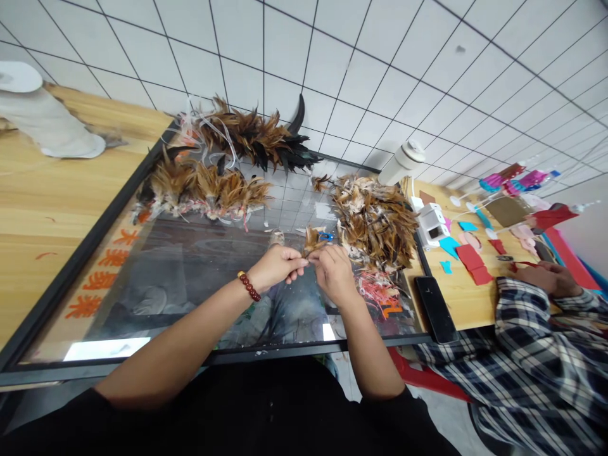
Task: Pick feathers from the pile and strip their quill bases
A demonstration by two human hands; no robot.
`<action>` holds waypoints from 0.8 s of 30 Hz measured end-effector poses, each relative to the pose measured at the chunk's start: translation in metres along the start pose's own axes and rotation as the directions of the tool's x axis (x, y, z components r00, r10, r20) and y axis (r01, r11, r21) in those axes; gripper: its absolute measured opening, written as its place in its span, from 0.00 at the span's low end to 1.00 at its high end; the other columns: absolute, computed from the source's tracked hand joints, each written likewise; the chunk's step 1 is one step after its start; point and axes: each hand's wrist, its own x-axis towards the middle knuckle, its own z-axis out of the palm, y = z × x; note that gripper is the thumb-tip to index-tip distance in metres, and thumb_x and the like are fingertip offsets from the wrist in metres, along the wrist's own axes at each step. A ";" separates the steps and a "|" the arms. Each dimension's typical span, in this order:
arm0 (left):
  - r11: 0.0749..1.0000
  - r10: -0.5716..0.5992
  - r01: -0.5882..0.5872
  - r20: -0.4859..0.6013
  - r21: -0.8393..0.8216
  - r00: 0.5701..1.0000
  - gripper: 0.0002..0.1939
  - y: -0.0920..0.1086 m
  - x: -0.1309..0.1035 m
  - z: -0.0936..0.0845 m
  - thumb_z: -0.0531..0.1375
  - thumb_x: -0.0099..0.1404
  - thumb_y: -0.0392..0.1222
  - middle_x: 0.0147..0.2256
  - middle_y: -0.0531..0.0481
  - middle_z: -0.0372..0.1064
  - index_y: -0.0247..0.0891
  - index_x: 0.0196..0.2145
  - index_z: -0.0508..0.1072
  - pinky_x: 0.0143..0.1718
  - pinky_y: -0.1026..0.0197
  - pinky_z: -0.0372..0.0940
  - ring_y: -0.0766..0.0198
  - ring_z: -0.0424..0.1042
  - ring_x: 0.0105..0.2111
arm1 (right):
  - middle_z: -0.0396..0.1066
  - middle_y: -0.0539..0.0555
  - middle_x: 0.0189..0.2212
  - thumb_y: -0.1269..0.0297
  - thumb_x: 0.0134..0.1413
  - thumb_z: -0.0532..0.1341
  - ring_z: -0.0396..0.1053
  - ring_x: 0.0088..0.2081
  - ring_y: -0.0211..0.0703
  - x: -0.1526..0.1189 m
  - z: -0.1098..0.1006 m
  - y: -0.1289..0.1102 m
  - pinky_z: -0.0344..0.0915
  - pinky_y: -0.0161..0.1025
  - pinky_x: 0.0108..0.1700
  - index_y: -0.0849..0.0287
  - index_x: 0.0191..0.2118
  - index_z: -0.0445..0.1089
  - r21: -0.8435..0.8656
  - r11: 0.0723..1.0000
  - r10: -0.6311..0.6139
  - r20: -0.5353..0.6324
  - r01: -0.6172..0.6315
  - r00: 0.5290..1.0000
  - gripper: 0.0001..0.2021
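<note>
My left hand (281,266), with a red bead bracelet (248,286) at the wrist, pinches thumb against fingers. My right hand (334,273) meets it, its fingers closed too. From where the fingertips join, a small tuft of brown feathers (311,239) points upward; its base is hidden between them. Just behind the right fingers is a small blue tool (325,236), partly covered. Right of the hands lies a large heap of brown feathers (375,221). Beneath everything is a dark-framed glass tabletop (190,266).
Feather bunches (209,190) lie at the back left, with darker feathers (266,142) behind. Pink and red strands (380,294) lie below the heap. A phone (434,309) rests at the right edge. A white bottle (403,161) stands behind. A co-worker's plaid sleeve (522,316) is at right.
</note>
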 end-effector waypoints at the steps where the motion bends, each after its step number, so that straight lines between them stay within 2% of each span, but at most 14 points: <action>1: 0.999 0.018 -0.021 -0.057 -0.047 0.998 0.12 0.002 0.000 0.000 0.66 0.53 0.40 0.14 0.51 0.64 0.33 0.17 0.73 0.14 0.69 0.54 0.72 0.60 0.13 | 0.72 0.56 0.35 0.67 0.63 0.51 0.64 0.40 0.46 0.000 0.001 0.001 0.56 0.42 0.44 0.58 0.41 0.70 -0.006 0.998 0.058 -0.041 -0.059 0.997 0.10; 4: 0.971 0.041 -0.097 -0.246 -0.220 0.968 0.10 0.006 0.002 -0.002 0.67 0.52 0.41 0.18 0.51 0.66 0.31 0.22 0.75 0.16 0.68 0.56 0.73 0.61 0.15 | 0.72 0.57 0.35 0.65 0.63 0.53 0.65 0.39 0.47 0.001 0.003 0.006 0.56 0.42 0.44 0.59 0.45 0.69 -0.027 0.966 0.251 -0.125 -0.256 0.960 0.11; 8: 0.934 0.037 -0.150 -0.328 -0.324 0.944 0.11 0.009 0.003 -0.004 0.68 0.50 0.42 0.20 0.51 0.66 0.31 0.24 0.74 0.18 0.67 0.57 0.72 0.62 0.18 | 0.71 0.56 0.35 0.55 0.58 0.59 0.66 0.40 0.48 0.002 0.007 0.008 0.56 0.42 0.44 0.58 0.45 0.71 -0.050 0.949 0.308 -0.038 -0.310 0.951 0.15; 11: 0.923 0.031 -0.152 -0.328 -0.353 0.944 0.12 0.009 0.003 -0.004 0.69 0.48 0.42 0.20 0.52 0.66 0.30 0.25 0.74 0.18 0.68 0.57 0.73 0.62 0.18 | 0.71 0.57 0.38 0.53 0.55 0.61 0.65 0.41 0.49 0.004 0.012 0.005 0.56 0.42 0.43 0.56 0.45 0.72 -0.091 0.953 0.294 0.037 -0.290 0.955 0.16; 14: 0.913 0.012 -0.141 -0.320 -0.382 0.947 0.13 0.009 0.003 -0.004 0.70 0.47 0.43 0.20 0.52 0.66 0.30 0.26 0.74 0.18 0.68 0.58 0.72 0.62 0.18 | 0.71 0.56 0.36 0.62 0.57 0.59 0.65 0.39 0.47 0.005 0.015 0.003 0.56 0.42 0.43 0.56 0.37 0.74 -0.141 0.941 0.323 0.096 -0.308 0.942 0.07; 16: 0.911 0.002 -0.132 -0.316 -0.390 0.949 0.14 0.008 0.003 -0.003 0.70 0.48 0.43 0.20 0.52 0.67 0.30 0.26 0.74 0.18 0.68 0.58 0.72 0.63 0.18 | 0.71 0.56 0.35 0.66 0.57 0.57 0.65 0.39 0.46 0.006 0.014 0.003 0.56 0.41 0.42 0.57 0.34 0.73 -0.147 0.928 0.359 0.105 -0.343 0.927 0.07; 18: 0.908 -0.006 -0.124 -0.306 -0.401 0.952 0.13 0.007 0.003 -0.003 0.69 0.48 0.43 0.20 0.51 0.67 0.29 0.26 0.74 0.18 0.68 0.58 0.73 0.63 0.18 | 0.70 0.56 0.34 0.68 0.58 0.55 0.65 0.39 0.45 0.006 0.013 0.003 0.57 0.40 0.42 0.59 0.34 0.71 -0.066 0.925 0.378 0.065 -0.374 0.924 0.07; 20: 0.904 -0.013 -0.109 -0.282 -0.414 0.959 0.13 0.006 0.003 -0.001 0.69 0.49 0.42 0.21 0.51 0.68 0.29 0.26 0.74 0.18 0.68 0.59 0.72 0.64 0.18 | 0.69 0.55 0.33 0.68 0.60 0.53 0.65 0.37 0.43 0.006 0.011 0.000 0.59 0.38 0.41 0.59 0.35 0.69 0.102 0.921 0.380 -0.020 -0.376 0.925 0.08; 22: 0.900 -0.034 -0.076 -0.243 -0.429 0.969 0.13 0.005 0.001 0.002 0.70 0.49 0.42 0.22 0.49 0.69 0.29 0.27 0.75 0.20 0.68 0.61 0.71 0.66 0.19 | 0.69 0.53 0.31 0.66 0.61 0.52 0.66 0.35 0.41 0.006 0.009 -0.005 0.60 0.37 0.39 0.59 0.35 0.68 0.263 0.906 0.366 -0.091 -0.332 0.926 0.08; 24: 0.889 -0.058 -0.037 -0.193 -0.456 0.980 0.13 0.002 0.000 0.006 0.70 0.48 0.41 0.23 0.48 0.71 0.28 0.27 0.76 0.22 0.68 0.63 0.71 0.67 0.21 | 0.70 0.52 0.31 0.64 0.62 0.53 0.66 0.34 0.40 0.005 0.009 -0.011 0.61 0.36 0.38 0.59 0.35 0.67 0.325 0.906 0.327 -0.124 -0.273 0.937 0.08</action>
